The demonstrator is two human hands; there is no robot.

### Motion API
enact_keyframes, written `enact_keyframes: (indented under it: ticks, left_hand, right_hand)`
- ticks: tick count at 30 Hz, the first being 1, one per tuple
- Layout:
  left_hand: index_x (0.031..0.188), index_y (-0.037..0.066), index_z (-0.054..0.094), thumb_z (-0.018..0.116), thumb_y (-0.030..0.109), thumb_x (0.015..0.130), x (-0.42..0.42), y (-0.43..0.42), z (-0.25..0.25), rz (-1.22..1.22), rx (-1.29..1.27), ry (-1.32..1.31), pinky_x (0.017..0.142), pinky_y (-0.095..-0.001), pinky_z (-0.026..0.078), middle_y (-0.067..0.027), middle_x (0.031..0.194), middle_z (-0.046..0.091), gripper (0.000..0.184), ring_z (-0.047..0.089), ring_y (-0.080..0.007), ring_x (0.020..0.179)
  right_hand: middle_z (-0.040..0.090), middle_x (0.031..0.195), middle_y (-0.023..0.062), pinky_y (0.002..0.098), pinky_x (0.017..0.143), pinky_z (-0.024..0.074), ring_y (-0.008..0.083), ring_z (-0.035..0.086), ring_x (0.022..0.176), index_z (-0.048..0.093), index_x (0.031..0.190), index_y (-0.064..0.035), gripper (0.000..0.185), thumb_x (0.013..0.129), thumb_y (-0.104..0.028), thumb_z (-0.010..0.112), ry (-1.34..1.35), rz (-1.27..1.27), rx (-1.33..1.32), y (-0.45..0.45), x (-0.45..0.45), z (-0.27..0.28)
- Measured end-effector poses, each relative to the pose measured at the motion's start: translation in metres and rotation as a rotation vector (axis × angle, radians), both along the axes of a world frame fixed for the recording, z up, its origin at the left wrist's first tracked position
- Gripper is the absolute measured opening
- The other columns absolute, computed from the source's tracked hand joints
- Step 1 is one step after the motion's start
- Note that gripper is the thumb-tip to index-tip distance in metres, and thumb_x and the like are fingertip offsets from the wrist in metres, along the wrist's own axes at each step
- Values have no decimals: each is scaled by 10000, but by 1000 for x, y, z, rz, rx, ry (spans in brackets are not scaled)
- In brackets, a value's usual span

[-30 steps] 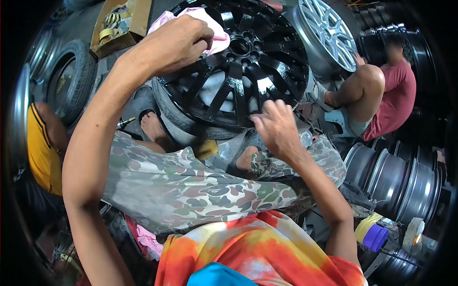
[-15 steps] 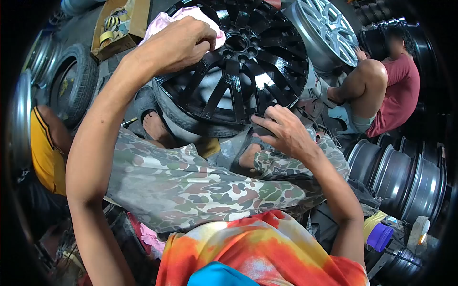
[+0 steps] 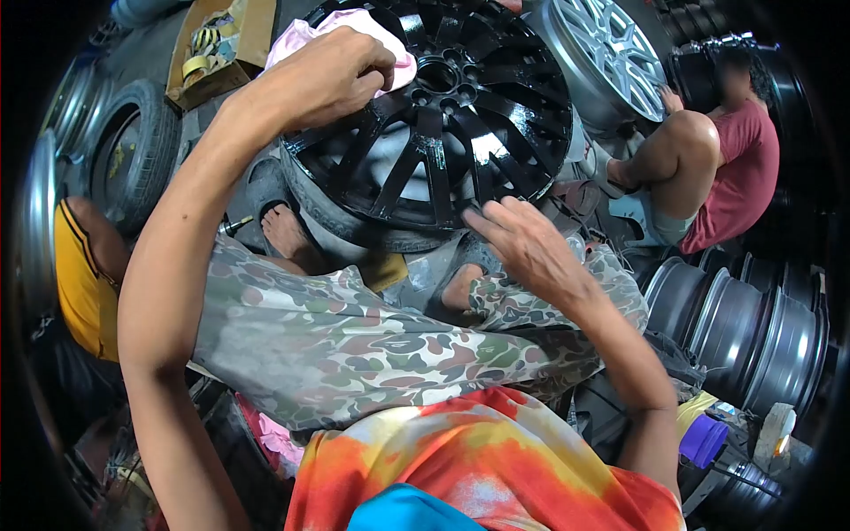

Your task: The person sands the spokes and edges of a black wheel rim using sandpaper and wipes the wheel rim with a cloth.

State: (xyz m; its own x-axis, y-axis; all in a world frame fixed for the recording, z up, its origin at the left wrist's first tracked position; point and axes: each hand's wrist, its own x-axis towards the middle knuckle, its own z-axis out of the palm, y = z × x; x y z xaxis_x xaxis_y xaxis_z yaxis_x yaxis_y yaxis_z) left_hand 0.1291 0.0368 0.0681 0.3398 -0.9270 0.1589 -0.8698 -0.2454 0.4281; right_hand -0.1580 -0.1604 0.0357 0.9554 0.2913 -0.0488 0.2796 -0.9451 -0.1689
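Observation:
A glossy black alloy wheel [image 3: 434, 152] with many spokes lies face up before me, resting on a tire [image 3: 341, 221]. At its upper left, my left hand [image 3: 343, 75] is closed on a pale pink cloth [image 3: 305, 37], which lies bunched against the wheel's edge. My fingers hide part of the cloth. By the wheel's lower right rim is my right hand [image 3: 529, 246], its fingers loosely bent and apart, with nothing in them. Whether a fingertip touches the rim, I cannot tell.
A silver wheel [image 3: 606, 57] stands at upper right, where a person in a red shirt [image 3: 739, 173] sits with a hand on it. A cardboard box [image 3: 243, 57] holds tape rolls. A tire [image 3: 133, 159] is at left, stacked rims [image 3: 722, 327] at right.
My right hand has shifted slightly, its fingers straightening a little. My left hand stays on the cloth with barely any movement.

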Motion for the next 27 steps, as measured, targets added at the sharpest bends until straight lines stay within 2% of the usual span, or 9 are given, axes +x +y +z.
enact_keyframes:
  ticks: [1, 4, 6, 8, 14, 15, 18, 19, 27]
  left_hand:
    - [983, -46, 720, 582, 110, 923, -1, -1, 0, -1, -3, -2, 853, -426, 526, -213, 929, 724, 217, 675, -363, 871]
    - [984, -45, 726, 573, 103, 920, -4, 0, -2, -8, -28, 26, 849, -427, 530, -216, 928, 726, 222, 681, -361, 871]
    - [984, -47, 727, 561, 92, 917, -6, -1, -1, -21, -22, 4, 838, -427, 528, -218, 913, 725, 226, 679, -359, 849]
    - [983, -49, 727, 558, 87, 915, -4, -1, -2, -17, -4, 13, 836, -427, 527, -216, 913, 726, 227, 676, -360, 844]
    - [981, -52, 726, 558, 88, 908, -6, -5, -2, -29, 0, 4, 843, -429, 530, -216, 914, 728, 231, 678, -366, 859]
    - [983, -52, 726, 558, 92, 907, -7, -5, -3, -47, -30, 21, 847, -431, 532, -218, 918, 728, 234, 682, -368, 868]
    - [979, -51, 725, 557, 95, 905, -3, -2, -8, -68, -55, -11, 845, -431, 533, -225, 921, 727, 235, 685, -376, 871]
    - [979, -51, 725, 557, 95, 905, -3, -1, -8, -63, -56, -6, 845, -431, 533, -225, 921, 727, 235, 685, -376, 871]
    - [972, -53, 714, 552, 88, 899, -3, 0, -2, -13, 76, 3, 840, -429, 530, -234, 911, 717, 227, 683, -378, 863]
  right_hand:
    - [584, 1039, 117, 386, 885, 482, 280, 575, 984, 670, 1253, 41, 400, 869, -75, 659, -46, -38, 123, 5, 3, -8]
    - [582, 1047, 122, 396, 873, 469, 289, 570, 979, 662, 1263, 40, 394, 885, -72, 660, -60, -78, 218, 12, 7, -19]
    - [576, 1035, 115, 397, 870, 462, 289, 567, 975, 666, 1265, 33, 379, 902, -76, 657, -22, -86, 196, 10, 1, -6]
    - [566, 1008, 107, 397, 867, 462, 285, 569, 977, 671, 1258, 24, 358, 916, -81, 656, 105, -56, 18, 11, -9, 9]
    - [580, 1002, 109, 399, 848, 461, 282, 565, 933, 699, 1235, 8, 346, 899, -65, 665, -83, -76, 197, 11, 7, -26]
    - [591, 995, 104, 394, 848, 465, 279, 574, 938, 717, 1191, 5, 282, 924, -63, 661, -41, -129, 202, 13, 8, -16]
    - [588, 978, 106, 400, 853, 467, 283, 584, 949, 719, 1171, 14, 255, 944, -92, 669, -10, -157, 97, 5, -1, 7]
    - [594, 970, 90, 394, 817, 466, 273, 595, 929, 745, 1095, 2, 232, 923, -128, 657, -32, -139, 33, 7, -3, 6]
    - [579, 950, 90, 403, 798, 476, 279, 597, 931, 758, 1048, -25, 191, 930, -165, 704, -87, -210, 69, 13, 12, -10]
